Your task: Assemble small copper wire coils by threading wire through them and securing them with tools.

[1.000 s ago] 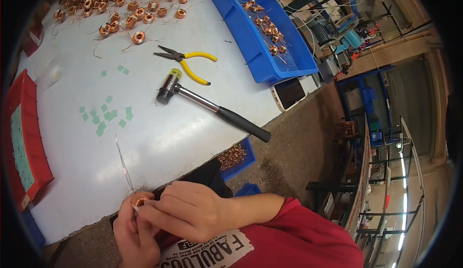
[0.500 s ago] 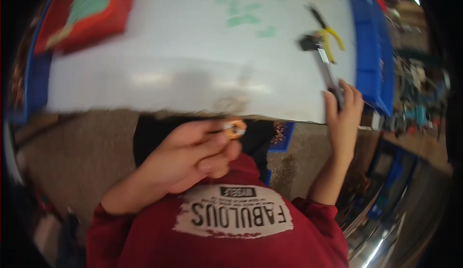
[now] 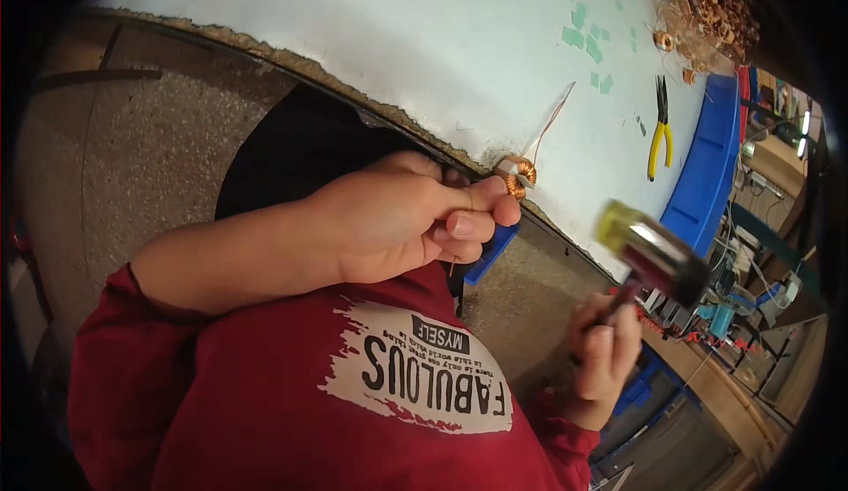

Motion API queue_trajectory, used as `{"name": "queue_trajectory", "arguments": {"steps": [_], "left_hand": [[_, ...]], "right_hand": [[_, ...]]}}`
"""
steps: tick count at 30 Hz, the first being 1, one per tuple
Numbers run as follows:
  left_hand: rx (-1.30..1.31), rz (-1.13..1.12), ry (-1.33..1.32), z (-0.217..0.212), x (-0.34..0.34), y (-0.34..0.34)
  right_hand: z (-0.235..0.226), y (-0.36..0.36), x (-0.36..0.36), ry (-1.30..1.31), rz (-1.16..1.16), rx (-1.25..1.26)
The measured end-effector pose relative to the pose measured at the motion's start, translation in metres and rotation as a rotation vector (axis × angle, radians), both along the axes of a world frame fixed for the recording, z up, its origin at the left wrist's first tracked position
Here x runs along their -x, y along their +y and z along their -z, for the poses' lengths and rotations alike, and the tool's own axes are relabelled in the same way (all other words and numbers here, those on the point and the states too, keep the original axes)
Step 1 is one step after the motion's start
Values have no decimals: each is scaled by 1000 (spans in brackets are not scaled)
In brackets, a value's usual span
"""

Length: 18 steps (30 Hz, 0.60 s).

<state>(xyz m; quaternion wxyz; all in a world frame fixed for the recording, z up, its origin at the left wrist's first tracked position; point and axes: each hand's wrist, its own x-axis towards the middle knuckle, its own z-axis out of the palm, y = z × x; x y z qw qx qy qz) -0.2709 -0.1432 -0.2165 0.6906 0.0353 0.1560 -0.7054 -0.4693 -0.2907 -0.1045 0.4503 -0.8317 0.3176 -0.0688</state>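
A copper-wound toroidal coil [image 3: 516, 176] rests at the worn near edge of the white table. My left hand [image 3: 442, 213] pinches it between thumb and fingers. From the coil, wire leads [image 3: 549, 124] stretch out over the tabletop, and a short wire end pokes out below my fingers. To the right, off the table's edge, my right hand [image 3: 605, 350] is wrapped round the handle of a mallet [image 3: 654, 248]. The mallet's head is raised and blurred by motion; one face is yellow, the other dark.
Yellow-handled pliers [image 3: 660, 133] lie on the white table [image 3: 397, 49], left of a blue bin [image 3: 702, 173]. Small green pieces [image 3: 579, 27] are scattered farther back. A heap of copper coils [image 3: 707, 5] fills the far right corner. Another blue bin [image 3: 490, 257] sits below the table edge.
My right hand has lifted the mallet off the table. My left hand has brought the coil onto the table edge. The view has turned, so the red tray at the left has left the picture.
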Motion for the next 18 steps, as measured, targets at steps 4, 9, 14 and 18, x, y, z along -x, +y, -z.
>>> {"name": "queue_trajectory", "arguments": {"steps": [4, 9, 14, 18], "left_hand": [[-16, -3, -1, -3, 1, -3], [-18, 16, -55, -1, 2, -4], [-21, 63, -89, -2, 2, -5], [-109, 98, -135, -9, -1, -5]], "right_hand": [[5, -8, -9, 254, -303, 93], [9, -14, -19, 288, -335, 207], [12, -13, -21, 340, -361, 284], [15, -12, -20, 366, -322, 360]]}}
